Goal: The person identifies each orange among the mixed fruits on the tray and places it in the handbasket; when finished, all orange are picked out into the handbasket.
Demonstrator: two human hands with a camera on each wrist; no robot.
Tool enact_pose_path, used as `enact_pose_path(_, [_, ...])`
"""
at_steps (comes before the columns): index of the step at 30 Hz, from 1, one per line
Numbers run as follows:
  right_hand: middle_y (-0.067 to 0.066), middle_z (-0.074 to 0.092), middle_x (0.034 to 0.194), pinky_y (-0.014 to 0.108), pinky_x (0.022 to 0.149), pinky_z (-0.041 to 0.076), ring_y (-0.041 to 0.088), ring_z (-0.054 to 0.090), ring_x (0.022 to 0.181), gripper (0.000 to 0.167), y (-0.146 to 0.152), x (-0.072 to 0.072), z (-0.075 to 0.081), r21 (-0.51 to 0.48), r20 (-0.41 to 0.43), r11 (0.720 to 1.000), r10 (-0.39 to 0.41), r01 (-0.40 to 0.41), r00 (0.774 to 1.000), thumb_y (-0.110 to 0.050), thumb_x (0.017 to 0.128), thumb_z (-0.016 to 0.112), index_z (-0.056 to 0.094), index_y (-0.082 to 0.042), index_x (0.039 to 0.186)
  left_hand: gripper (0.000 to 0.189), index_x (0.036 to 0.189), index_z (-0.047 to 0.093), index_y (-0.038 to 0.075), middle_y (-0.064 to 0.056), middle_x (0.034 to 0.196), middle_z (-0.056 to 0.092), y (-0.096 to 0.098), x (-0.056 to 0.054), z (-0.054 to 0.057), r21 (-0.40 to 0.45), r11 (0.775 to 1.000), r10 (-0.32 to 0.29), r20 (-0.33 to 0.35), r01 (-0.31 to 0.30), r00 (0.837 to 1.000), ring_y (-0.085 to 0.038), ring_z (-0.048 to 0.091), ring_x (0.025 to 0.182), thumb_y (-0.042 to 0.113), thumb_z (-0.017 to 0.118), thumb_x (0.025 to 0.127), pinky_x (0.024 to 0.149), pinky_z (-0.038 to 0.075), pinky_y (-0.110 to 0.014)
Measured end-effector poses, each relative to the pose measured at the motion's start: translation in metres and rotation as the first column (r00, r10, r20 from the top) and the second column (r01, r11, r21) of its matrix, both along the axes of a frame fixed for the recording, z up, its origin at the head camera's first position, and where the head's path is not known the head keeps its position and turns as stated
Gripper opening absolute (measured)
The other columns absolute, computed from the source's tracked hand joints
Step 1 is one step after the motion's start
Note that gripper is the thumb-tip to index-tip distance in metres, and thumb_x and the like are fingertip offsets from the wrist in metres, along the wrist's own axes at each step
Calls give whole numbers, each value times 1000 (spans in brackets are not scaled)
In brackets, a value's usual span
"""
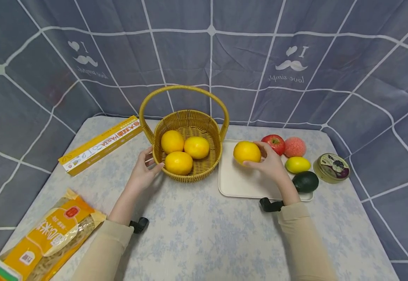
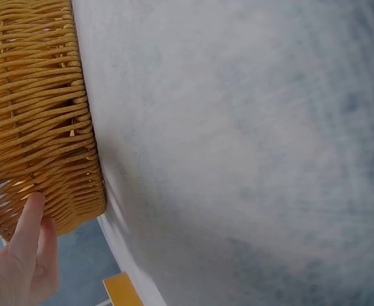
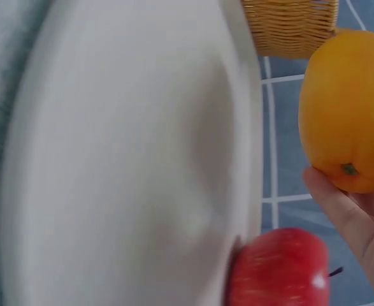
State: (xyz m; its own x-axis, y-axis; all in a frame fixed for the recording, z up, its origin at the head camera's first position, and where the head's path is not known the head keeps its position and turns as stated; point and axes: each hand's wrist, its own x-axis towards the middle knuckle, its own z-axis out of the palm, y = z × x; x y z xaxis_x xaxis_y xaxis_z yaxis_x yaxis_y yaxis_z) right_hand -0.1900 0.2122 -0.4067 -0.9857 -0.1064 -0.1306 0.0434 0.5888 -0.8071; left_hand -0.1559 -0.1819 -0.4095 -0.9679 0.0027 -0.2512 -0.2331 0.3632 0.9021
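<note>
My right hand (image 1: 268, 161) grips an orange (image 1: 246, 152) by its right side, above a cream tray (image 1: 239, 188). In the right wrist view the orange (image 3: 349, 115) shows its small green stem mark, with the fingers (image 3: 339, 207) against its lower side. A woven basket (image 1: 189, 178) with a tall handle holds three more oranges (image 1: 179, 162). My left hand (image 1: 144, 169) touches the basket's left side. From the left wrist, its fingers (image 2: 30, 223) appear extended against the woven wall (image 2: 40, 127); the thumb is hidden there.
A red apple (image 1: 274, 143), rough pink fruit (image 1: 295, 147), lemon (image 1: 298, 165) and dark green avocado (image 1: 305, 182) cluster at the tray's right. Farther right stands a round tin (image 1: 332, 168). A pasta box (image 1: 102, 146) and a pasta bag (image 1: 45, 238) lie at left.
</note>
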Motion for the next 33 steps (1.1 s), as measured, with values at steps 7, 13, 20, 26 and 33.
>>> enact_pose_path(7, [13, 40, 152, 55, 115, 36, 35, 38, 140, 90, -3, 6, 13, -87, 11, 996, 13, -12, 1000, -43, 80, 81, 35, -10, 150, 77, 159, 5, 13, -21, 158, 23, 0, 1, -1, -14, 1000, -4, 6, 5, 1000, -38, 29, 145, 17, 55, 101, 111, 43, -49])
enact_pose_path(13, [11, 44, 148, 53, 114, 39, 34, 43, 137, 84, -10, 6, 21, -136, -3, 990, 38, -38, 999, -37, 81, 81, 38, -11, 148, 76, 159, 5, 12, -21, 158, 23, 0, 1, -2, -18, 1000, -8, 1, 8, 1000, -39, 29, 145, 16, 55, 101, 112, 42, -49])
enact_pose_path(20, [10, 45, 145, 50, 111, 43, 31, 48, 132, 80, -22, 4, 30, -169, -16, 983, 72, -74, 997, -32, 81, 82, 40, -13, 146, 76, 159, 5, 11, -22, 157, 22, 0, 1, -1, -9, 1000, -10, -13, 10, 1000, -39, 29, 145, 16, 54, 102, 112, 42, -50])
enact_pose_path(26, [9, 47, 144, 48, 110, 45, 31, 49, 131, 77, -36, 4, 35, -184, -43, 977, 100, -106, 994, -27, 81, 82, 43, -12, 145, 77, 159, 4, 12, -21, 158, 22, 0, 0, -2, 3, 1000, -4, -8, 4, 1000, -37, 29, 146, 17, 55, 101, 113, 41, -48])
enact_pose_path(33, [9, 49, 142, 49, 108, 46, 30, 51, 127, 73, -64, 0, 34, -233, -84, 954, 173, -188, 981, -18, 80, 82, 45, -10, 143, 76, 159, 6, 10, -21, 157, 24, 0, -1, -2, -8, 1000, -3, -27, 3, 1000, -38, 30, 145, 16, 55, 101, 112, 43, -49])
